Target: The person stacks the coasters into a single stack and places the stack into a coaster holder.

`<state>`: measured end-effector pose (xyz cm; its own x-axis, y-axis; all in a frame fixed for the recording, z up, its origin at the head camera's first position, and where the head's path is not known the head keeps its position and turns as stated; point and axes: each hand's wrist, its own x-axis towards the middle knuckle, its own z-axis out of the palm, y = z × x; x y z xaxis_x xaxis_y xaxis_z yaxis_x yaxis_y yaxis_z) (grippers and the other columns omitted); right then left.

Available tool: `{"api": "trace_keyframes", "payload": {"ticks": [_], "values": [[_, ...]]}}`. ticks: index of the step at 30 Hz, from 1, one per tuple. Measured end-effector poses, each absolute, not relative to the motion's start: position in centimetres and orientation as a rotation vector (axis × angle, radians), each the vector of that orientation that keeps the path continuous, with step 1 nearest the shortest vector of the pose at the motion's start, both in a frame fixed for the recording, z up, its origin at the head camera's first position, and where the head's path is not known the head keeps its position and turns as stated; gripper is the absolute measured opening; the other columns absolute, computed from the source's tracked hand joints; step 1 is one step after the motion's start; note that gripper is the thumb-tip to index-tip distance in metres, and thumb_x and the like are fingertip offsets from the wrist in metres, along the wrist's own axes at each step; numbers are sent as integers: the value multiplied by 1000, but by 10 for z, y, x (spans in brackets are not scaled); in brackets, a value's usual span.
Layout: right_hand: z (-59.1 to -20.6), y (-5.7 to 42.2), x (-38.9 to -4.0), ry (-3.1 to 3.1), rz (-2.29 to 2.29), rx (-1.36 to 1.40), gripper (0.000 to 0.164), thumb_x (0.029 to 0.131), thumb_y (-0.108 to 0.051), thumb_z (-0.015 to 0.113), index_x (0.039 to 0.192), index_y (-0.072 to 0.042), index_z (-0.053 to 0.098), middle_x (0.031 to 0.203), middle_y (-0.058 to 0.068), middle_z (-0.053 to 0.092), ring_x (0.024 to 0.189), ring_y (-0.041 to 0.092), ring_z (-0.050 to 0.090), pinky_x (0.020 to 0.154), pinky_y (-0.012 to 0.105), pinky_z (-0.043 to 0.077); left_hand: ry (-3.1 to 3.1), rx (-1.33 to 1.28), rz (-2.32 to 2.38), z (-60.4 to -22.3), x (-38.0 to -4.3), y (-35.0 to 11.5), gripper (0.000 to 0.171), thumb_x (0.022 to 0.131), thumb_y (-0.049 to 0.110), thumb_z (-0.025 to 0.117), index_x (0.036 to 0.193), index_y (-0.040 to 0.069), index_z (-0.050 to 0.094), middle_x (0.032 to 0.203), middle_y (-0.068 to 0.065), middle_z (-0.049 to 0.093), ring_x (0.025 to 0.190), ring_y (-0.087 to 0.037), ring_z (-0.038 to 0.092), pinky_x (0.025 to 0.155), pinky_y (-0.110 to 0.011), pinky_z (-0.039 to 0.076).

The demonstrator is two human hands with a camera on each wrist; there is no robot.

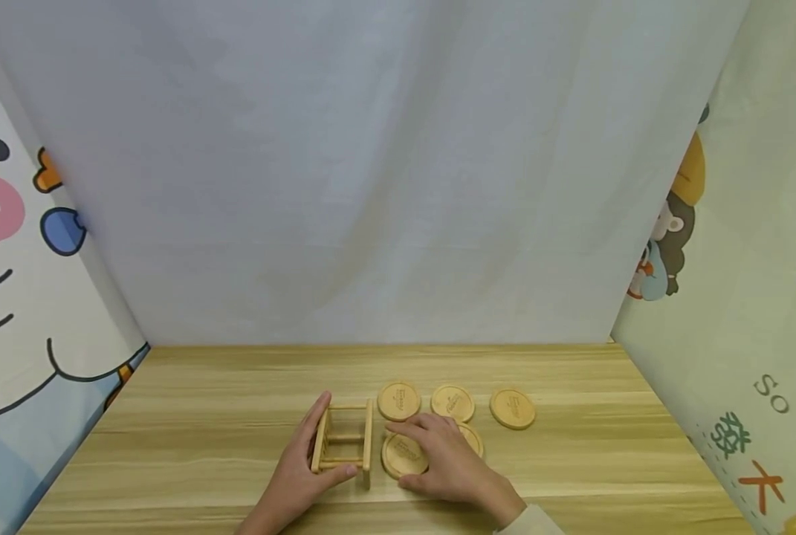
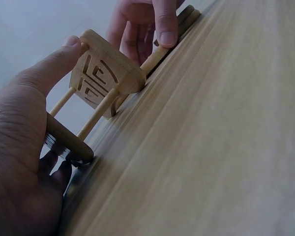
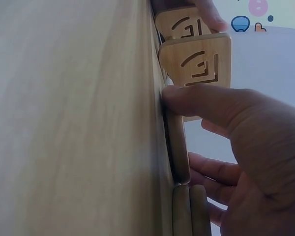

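Head view, left hand: the left hand [image 1: 299, 467] is clamped on the rack [image 1: 368, 438], fingers along its left side, thumb across its near side.
Head view, right hand: the right hand [image 1: 447, 461] holds the near coaster [image 1: 403, 455] by its rim, thumb on the near side, fingers on the far side; this coaster sits just right of the rack.
Head view, loose coasters: the far row has a left coaster [image 1: 399, 401], a middle coaster [image 1: 452, 403] and a right coaster [image 1: 513, 409]; a half-hidden coaster [image 1: 473, 438] shows past the right hand.
Head view, setting: wood-grain table [image 1: 605, 461], pale curtain [image 1: 371, 186] at the far side, printed sheets left [image 1: 10, 312] and right [image 1: 739, 297].
Left wrist view, rack: rods join two panels, the right one grooved; the left thumb touches its top corner.
Right wrist view, grip: thumb and fingers close round the near coaster; whether it is lifted, I cannot tell.
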<state>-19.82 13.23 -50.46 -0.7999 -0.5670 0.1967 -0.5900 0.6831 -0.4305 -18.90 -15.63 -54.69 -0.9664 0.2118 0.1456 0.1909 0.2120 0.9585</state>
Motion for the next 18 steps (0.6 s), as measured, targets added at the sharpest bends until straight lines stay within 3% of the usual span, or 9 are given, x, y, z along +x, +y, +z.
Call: {"api": "trace_keyframes", "payload": {"ticks": [8, 18], "values": [[-503, 130, -197, -2811, 761, 960, 79, 83, -29, 99, 155, -19, 67, 139, 3, 69, 130, 23, 61, 117, 61, 42, 2475, 413, 1883, -547, -189, -156, 112, 94, 28, 93, 177, 45, 19, 185, -10, 14, 160, -45, 37, 116, -45, 49], [-499, 129, -193, -2768, 757, 941, 82, 81, -29, 100, 155, -20, 67, 135, 2, 69, 127, 25, 62, 114, 62, 44, 2449, 415, 1913, -545, -188, -156, 112, 93, 27, 94, 177, 43, 21, 185, -11, 15, 157, -44, 41, 110, -30, 51]]}}
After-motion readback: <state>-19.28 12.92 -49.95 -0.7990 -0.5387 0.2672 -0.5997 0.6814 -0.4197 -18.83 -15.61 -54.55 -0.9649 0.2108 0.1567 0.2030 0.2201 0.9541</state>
